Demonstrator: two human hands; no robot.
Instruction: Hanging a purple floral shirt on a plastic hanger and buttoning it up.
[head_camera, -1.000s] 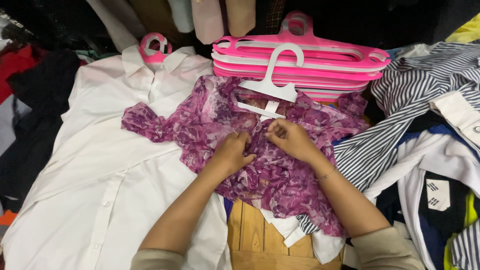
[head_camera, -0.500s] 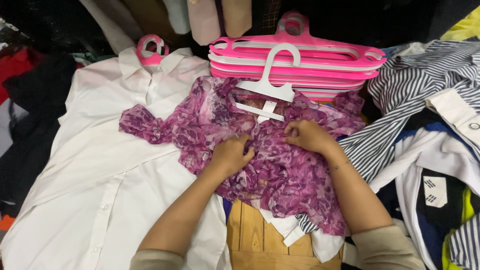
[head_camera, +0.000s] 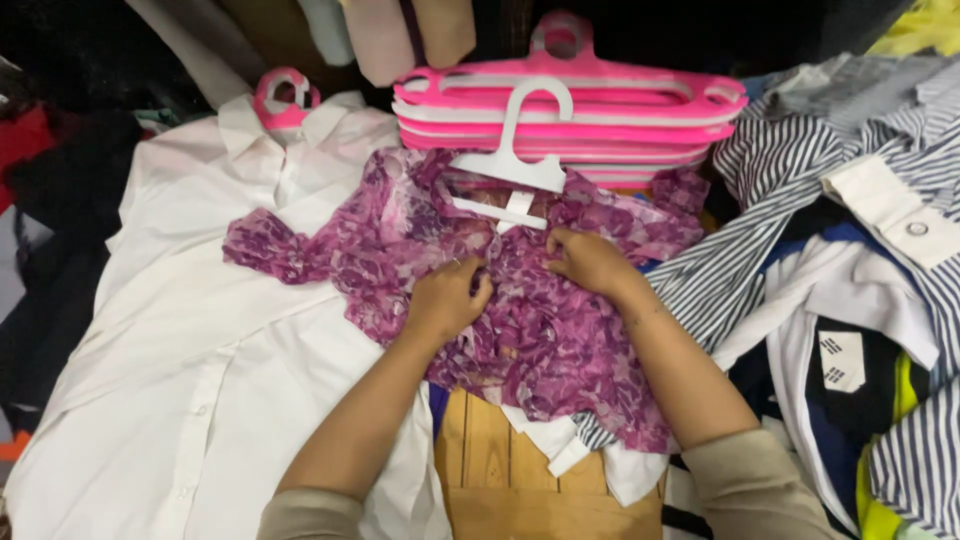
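Observation:
A purple patterned blouse (head_camera: 560, 330) lies crumpled on a white hanger (head_camera: 515, 165) in the middle of the pile. My left hand (head_camera: 447, 298) pinches the blouse's front just below the hanger. My right hand (head_camera: 588, 262) grips the fabric a little to the right, near the neckline. Both hands sit close together on the cloth. The lower bar of the hanger shows at the open neck.
A white shirt (head_camera: 180, 380) on a pink hanger (head_camera: 283, 97) lies at left. Stacked pink hangers (head_camera: 570, 115) sit behind the blouse. Striped and dark garments (head_camera: 840, 260) cover the right. A wooden surface (head_camera: 500, 470) shows below the blouse.
Both hands have moved up the blouse toward the hanger, staying close together on the fabric. The blouse has bunched slightly at the front.

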